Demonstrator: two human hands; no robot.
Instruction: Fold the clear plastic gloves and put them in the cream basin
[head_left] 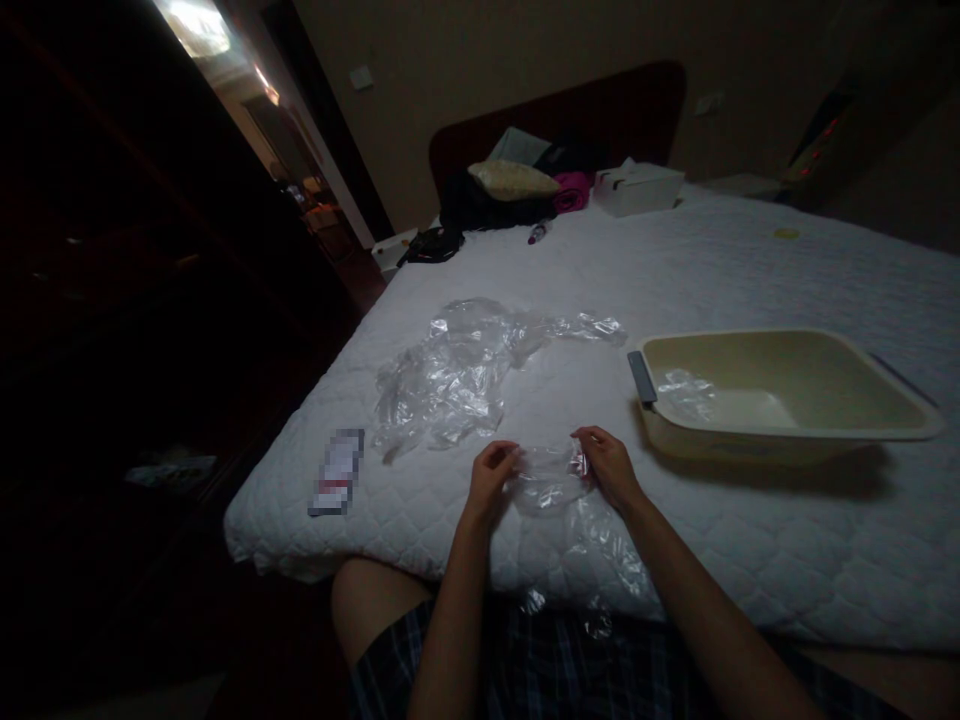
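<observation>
Between my two hands a clear plastic bag (553, 492) is stretched, its lower part hanging over the bed's edge toward my lap. My left hand (493, 478) pinches its left side. On the opposite side, my right hand (606, 466) grips the bag's edge, where a small reddish patch shows. Beyond them lies a crumpled heap of clear plastic bags (457, 375), spread across the white quilted bed (570, 395). To the right stands a cream plastic basin (780, 450) with grey handles, and a crumpled piece of clear plastic (686, 393) rests inside it.
A pixelated flat object (337, 473) lies near the bed's left edge. Toward the headboard (637, 110) are a beige pillow (514, 181), dark cloth, a magenta roll (572, 192), a white box (639, 190) and a small bottle (538, 233). A yellow item (786, 233) lies far right.
</observation>
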